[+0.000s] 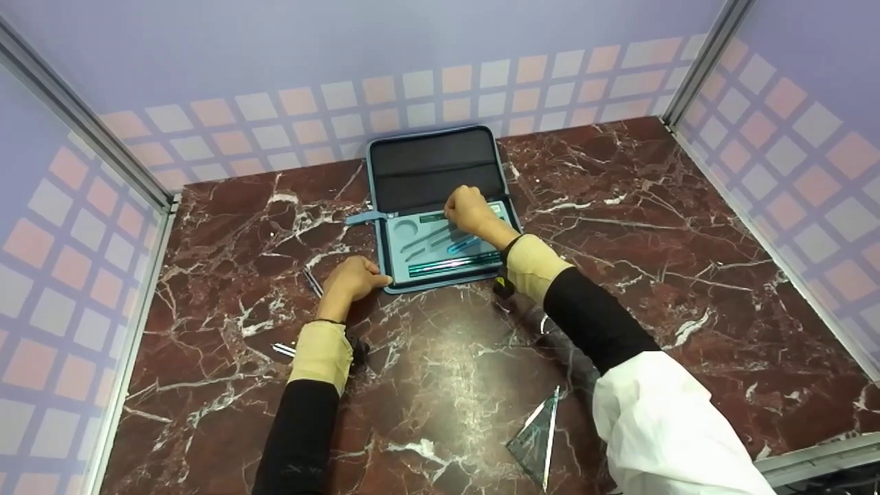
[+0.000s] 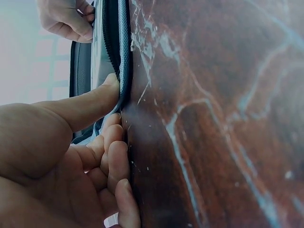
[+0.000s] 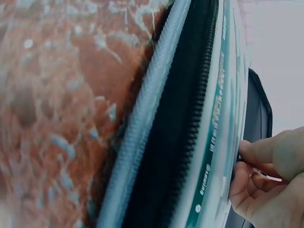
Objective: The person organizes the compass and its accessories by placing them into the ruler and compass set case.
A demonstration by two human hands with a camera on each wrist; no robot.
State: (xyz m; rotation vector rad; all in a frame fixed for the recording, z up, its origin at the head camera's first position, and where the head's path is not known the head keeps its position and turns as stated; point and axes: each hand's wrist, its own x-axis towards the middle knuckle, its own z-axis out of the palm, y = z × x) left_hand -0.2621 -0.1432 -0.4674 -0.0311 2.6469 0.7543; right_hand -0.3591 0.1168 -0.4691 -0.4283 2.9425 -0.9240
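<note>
The zip case (image 1: 434, 175) lies open on the desk (image 1: 440, 385), its lid spread behind its pale tray (image 1: 401, 263). The hands are apart. The left hand (image 1: 354, 277) pinches the case's near-left corner, thumb over the rim and fingers curled against the outer side; that seems a sound brace, and a light, steady pinch should be enough to stop the case sliding. The right hand (image 1: 471, 210) is curled over the tray's far side, thumb and fingertips drawn together; whether anything is between them, I cannot tell.

Working there, the wrist is best carried high, since the light-blue piece (image 1: 464, 245) and the shiny teal strips (image 1: 454, 264) sit in the case just below it and could be knocked. Any piece handled over the tray should be squared with its recess first, then pressed evenly along its length. The set square (image 1: 535, 440) lies well in front of the case.
</note>
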